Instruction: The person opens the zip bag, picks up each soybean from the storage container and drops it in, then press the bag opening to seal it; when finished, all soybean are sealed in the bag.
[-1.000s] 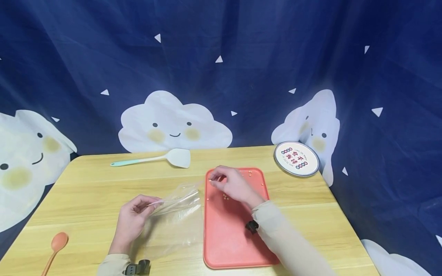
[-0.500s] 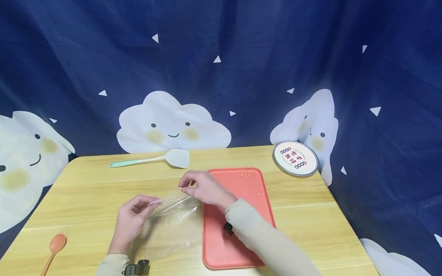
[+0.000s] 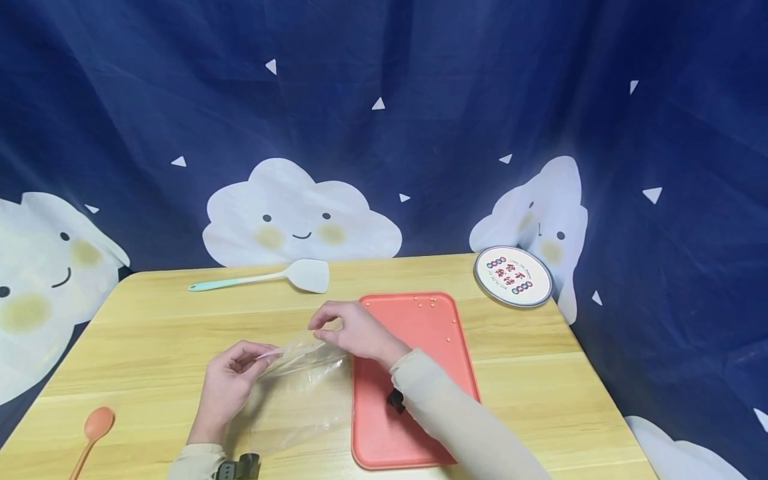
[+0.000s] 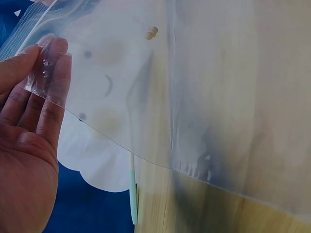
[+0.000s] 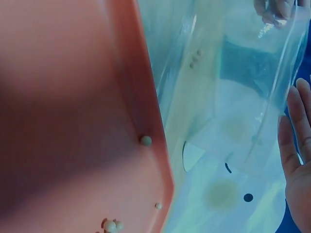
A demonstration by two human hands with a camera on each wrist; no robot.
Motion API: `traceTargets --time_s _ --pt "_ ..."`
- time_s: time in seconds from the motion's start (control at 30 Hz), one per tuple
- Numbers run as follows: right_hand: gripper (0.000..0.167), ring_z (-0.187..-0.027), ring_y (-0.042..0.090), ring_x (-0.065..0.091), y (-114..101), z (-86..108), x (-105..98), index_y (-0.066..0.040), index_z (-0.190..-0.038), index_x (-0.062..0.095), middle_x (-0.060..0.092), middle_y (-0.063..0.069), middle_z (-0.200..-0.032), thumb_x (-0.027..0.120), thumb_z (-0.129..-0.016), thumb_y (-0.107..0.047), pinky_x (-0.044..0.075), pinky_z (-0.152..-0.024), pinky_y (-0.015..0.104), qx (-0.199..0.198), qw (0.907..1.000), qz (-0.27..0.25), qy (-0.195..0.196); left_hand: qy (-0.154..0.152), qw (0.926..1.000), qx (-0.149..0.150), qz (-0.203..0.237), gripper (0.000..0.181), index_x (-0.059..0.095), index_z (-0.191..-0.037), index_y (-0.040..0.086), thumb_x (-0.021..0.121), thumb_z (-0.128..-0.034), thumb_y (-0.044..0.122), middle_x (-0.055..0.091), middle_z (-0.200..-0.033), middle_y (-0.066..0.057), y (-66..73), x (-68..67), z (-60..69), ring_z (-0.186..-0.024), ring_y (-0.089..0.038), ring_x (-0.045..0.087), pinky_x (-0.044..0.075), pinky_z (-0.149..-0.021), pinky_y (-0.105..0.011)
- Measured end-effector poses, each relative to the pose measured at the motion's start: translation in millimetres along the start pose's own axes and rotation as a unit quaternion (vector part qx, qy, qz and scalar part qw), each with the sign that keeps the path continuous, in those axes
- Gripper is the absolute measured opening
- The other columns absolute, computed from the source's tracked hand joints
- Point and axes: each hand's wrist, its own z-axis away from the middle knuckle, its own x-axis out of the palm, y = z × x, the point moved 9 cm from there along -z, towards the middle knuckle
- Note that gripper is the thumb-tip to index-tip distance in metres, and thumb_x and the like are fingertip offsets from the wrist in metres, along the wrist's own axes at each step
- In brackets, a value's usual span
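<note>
A clear zip-lock bag [image 3: 306, 377] stands over the table left of the tray, its mouth up. My left hand [image 3: 228, 383] pinches one top corner of it between thumb and fingers. Through the film, a few small beans [image 4: 151, 33] show in the left wrist view. At the bag's mouth my right hand [image 3: 354, 330] has thumb and index finger close together, seemingly with one pale bean at their tips. A red tray [image 3: 408, 427] lies beneath the right forearm, with several loose beans [image 5: 111, 226] along its far end and edges.
At the back of the table [image 3: 540, 373] lies a white spatula [image 3: 309, 275] with a mint handle. An orange spoon [image 3: 98, 423] is at the front left. A round plate [image 3: 514, 277] with red characters sits at the back right corner. A blue curtain [image 3: 336, 100] hangs behind.
My right hand has moved left from over the tray to the bag's mouth, carrying a bean, and has dipped slightly since half a second ago. The left hand keeps its grip on the bag.
</note>
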Motion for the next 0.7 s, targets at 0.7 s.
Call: traceTargets --time_s 0.7 --pt "0.013 -0.093 0.013 0.06 37 47.6 -61 -0.013 -0.103 0.07 0.066 -0.005 -0.097 0.072 -0.09 -0.011 0.053 -0.086 0.042 0.064 0.9978 0.014 0.013 0.016 0.9996 -0.016 0.019 0.016 0.066 -0.091 -0.011 0.069 -0.079 -0.022 0.07 -0.093 -0.022 -1.5 -2.2 1.7 -0.086 -0.013 0.071 0.057 -0.08 -0.026"
